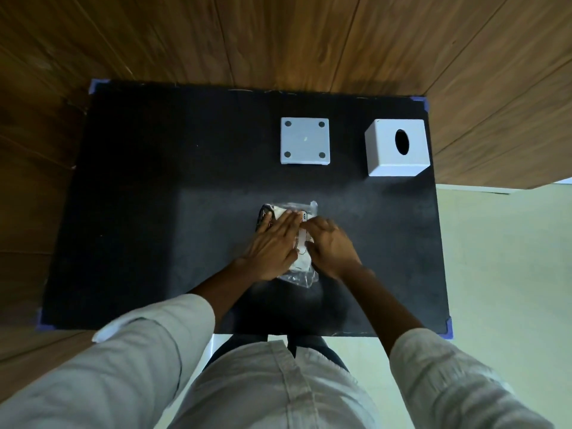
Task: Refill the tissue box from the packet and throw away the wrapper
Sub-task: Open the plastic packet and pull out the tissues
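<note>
Centrally on the table (123, 181): tissue packet (301, 243), left hand (272, 243) flat atop, right hand (332, 246) gripping its right edge.

Pale grey rolled sleeves (161, 329), matching shirt (278, 391), dark trousers (241, 345).

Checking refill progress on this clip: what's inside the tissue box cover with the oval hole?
Through the oval opening of the tissue box cover only darkness shows; no tissue pokes out. Its walls hide the rest of the inside. The packet lies under both hands.
</note>
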